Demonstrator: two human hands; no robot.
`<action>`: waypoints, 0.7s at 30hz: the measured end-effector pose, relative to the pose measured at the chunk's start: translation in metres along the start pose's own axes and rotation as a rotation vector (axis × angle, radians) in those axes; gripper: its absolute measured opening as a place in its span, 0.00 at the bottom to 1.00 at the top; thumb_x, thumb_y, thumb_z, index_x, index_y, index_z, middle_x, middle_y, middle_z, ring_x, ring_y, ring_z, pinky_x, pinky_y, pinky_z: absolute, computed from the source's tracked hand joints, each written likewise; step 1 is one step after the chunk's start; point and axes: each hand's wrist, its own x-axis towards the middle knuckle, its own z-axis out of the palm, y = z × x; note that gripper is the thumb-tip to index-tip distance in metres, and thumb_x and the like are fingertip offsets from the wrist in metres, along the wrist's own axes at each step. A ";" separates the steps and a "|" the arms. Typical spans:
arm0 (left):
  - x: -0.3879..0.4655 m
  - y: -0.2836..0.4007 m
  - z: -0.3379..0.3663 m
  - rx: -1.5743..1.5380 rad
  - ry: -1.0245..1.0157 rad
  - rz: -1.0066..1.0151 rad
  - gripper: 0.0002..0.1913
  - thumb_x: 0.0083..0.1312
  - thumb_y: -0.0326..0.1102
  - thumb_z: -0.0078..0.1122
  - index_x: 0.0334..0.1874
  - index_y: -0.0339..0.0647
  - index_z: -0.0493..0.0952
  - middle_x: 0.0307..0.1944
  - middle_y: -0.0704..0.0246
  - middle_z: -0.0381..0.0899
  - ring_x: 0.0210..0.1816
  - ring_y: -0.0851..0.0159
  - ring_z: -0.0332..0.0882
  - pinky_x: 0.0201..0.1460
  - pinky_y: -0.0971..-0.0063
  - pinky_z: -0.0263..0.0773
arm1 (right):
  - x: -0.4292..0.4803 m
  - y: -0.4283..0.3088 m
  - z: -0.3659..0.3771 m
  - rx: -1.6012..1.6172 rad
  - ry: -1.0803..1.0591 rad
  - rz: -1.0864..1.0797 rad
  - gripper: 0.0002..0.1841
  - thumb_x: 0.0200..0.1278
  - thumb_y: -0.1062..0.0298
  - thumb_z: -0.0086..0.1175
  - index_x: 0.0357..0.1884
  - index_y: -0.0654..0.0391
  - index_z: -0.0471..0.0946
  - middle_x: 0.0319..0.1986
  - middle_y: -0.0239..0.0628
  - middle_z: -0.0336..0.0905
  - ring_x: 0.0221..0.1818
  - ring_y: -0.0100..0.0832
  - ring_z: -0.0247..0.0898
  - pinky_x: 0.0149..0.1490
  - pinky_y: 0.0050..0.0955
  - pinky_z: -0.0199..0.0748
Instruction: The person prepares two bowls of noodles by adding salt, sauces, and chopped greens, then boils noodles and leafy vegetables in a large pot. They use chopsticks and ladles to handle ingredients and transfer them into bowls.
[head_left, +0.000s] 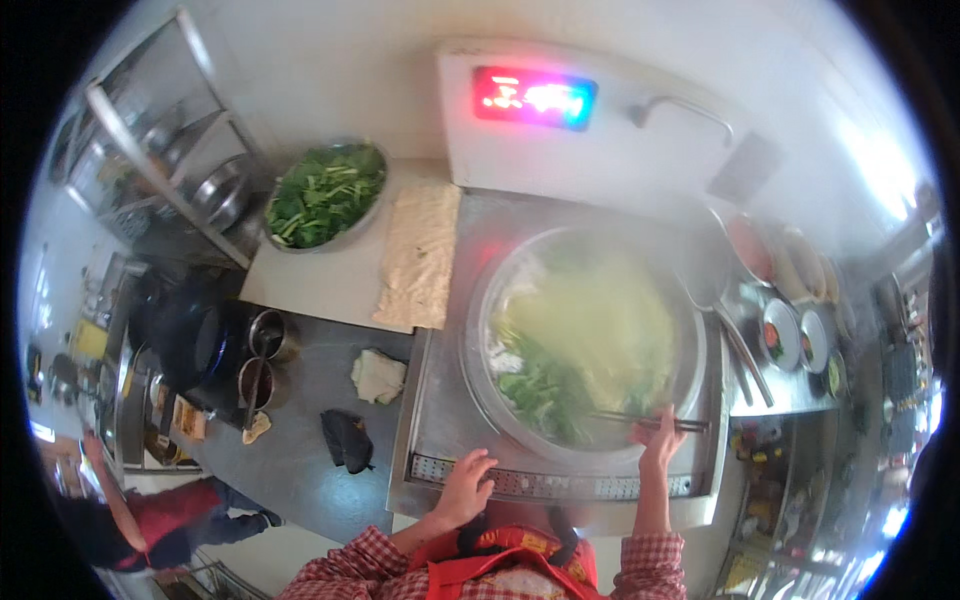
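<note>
A large round cooking pot (474, 360), set into a stainless steel stove, holds steaming yellowish broth (607, 315). Chopped leafy greens (540, 397) float at its near left side. My right hand (660, 439) grips a pair of long dark chopsticks (686, 425) at the pot's near right rim. Their tips reach over the broth, and steam blurs that part. Nearer to me, my left hand (466, 487) hovers by the perforated drain strip (555, 486), fingers apart and holding nothing.
On the left counter stand a bowl of cut greens (326, 195) and a folded cloth (420, 255). A crumpled rag (379, 375) and a dark cloth (347, 441) lie nearer. Right of the pot are a long-handled strainer (705, 262) and bowls (780, 334). Another person (172, 517) stands at left.
</note>
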 end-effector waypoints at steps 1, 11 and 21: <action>-0.005 0.001 0.002 0.003 0.021 0.000 0.20 0.59 0.28 0.60 0.56 0.40 0.75 0.63 0.55 0.67 0.60 0.49 0.69 0.65 0.61 0.65 | 0.005 0.004 0.026 0.008 0.069 -0.067 0.21 0.66 0.53 0.56 0.39 0.66 0.71 0.26 0.43 0.73 0.20 0.38 0.77 0.19 0.34 0.77; -0.052 0.000 0.019 -0.017 0.142 -0.046 0.22 0.58 0.27 0.58 0.57 0.40 0.75 0.64 0.55 0.66 0.60 0.48 0.69 0.65 0.59 0.64 | -0.011 -0.089 0.080 -0.014 -0.273 -0.333 0.18 0.69 0.56 0.55 0.42 0.66 0.75 0.30 0.43 0.78 0.26 0.32 0.78 0.24 0.28 0.77; -0.064 0.000 0.005 -0.001 0.169 -0.091 0.22 0.57 0.24 0.57 0.56 0.38 0.75 0.66 0.56 0.64 0.59 0.49 0.68 0.64 0.59 0.65 | -0.070 0.032 0.095 -0.627 -0.868 -1.034 0.08 0.62 0.75 0.58 0.43 0.59 0.80 0.32 0.44 0.81 0.31 0.39 0.78 0.36 0.32 0.74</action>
